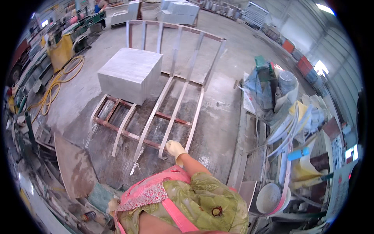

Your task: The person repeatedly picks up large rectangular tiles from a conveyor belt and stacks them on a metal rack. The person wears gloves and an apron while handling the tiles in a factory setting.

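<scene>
Right hand (175, 149) in a pale glove, just below centre of frame. Grip looks closed, fingers curled at the lower end of a long slat where it meets the near cross tube (130, 135) of a metal rack (175, 113); the fingertips are hidden, so how tight the hold is can't be told.

The rack lies on the floor (222, 103), spread across the middle of the frame. Its slats run lengthwise away from the grip, toward the top and slightly rightward, to an upright back (196, 52) at upper centre. The cross tube runs from the grip up and leftward. So nearly the whole rack lies above and to the left of the grip, which sits at its near edge, toward the right end.

A grey stone block (128, 74) rests on the rack's left portion, up and left of the grip, well apart from it.

Right hand clearly the nearer. Left hand (113, 205), only a scrap of glove at lower left beside the pink apron (152, 185), is well apart from the rack; its grip can't be told.
</scene>
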`<action>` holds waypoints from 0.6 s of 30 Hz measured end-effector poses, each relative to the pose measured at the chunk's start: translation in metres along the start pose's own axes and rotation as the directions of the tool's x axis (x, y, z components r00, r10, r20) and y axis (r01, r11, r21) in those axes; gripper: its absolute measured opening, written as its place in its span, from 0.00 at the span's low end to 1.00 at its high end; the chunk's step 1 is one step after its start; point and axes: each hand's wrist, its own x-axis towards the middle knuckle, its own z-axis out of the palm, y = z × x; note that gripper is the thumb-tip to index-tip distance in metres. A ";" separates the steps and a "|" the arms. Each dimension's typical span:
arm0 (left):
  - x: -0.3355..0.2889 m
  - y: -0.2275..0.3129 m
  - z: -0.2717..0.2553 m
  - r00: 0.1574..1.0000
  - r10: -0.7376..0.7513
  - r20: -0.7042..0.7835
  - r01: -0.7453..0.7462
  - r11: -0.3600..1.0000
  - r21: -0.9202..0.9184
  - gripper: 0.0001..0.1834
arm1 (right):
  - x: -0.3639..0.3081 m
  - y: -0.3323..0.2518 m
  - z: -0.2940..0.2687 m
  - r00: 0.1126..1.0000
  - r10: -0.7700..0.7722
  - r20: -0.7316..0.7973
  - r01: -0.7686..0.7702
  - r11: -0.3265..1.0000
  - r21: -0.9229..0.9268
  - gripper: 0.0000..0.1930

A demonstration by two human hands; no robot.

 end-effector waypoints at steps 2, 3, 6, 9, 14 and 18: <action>-0.011 0.037 -0.014 0.995 -0.080 -0.062 0.084 0.994 0.070 0.16 | -0.001 0.010 -0.011 0.996 0.071 0.055 -0.071 0.997 0.005 0.17; -0.012 0.067 -0.026 0.986 -0.119 -0.113 0.131 0.986 0.099 0.15 | 0.005 0.057 0.001 0.997 -0.020 0.077 0.024 0.998 -0.055 0.17; -0.002 0.116 -0.042 0.956 -0.223 -0.189 0.226 0.974 -0.007 0.17 | 0.024 0.203 0.043 0.972 0.198 0.124 -0.156 0.945 -0.286 0.20; -0.023 0.093 -0.015 0.878 -0.417 -0.234 0.360 0.899 -0.251 0.25 | -0.012 0.150 0.011 0.868 0.447 0.215 -0.417 0.893 -0.171 0.21; -0.027 0.085 0.004 0.868 -0.494 -0.050 0.314 0.625 -0.714 0.33 | 0.009 0.217 0.040 0.931 0.175 0.321 -0.090 0.960 -0.265 0.21; -0.038 0.084 0.008 0.879 -0.473 -0.053 0.352 0.720 -0.598 0.32 | 0.037 0.178 0.038 0.958 0.044 0.282 0.062 0.933 -0.356 0.17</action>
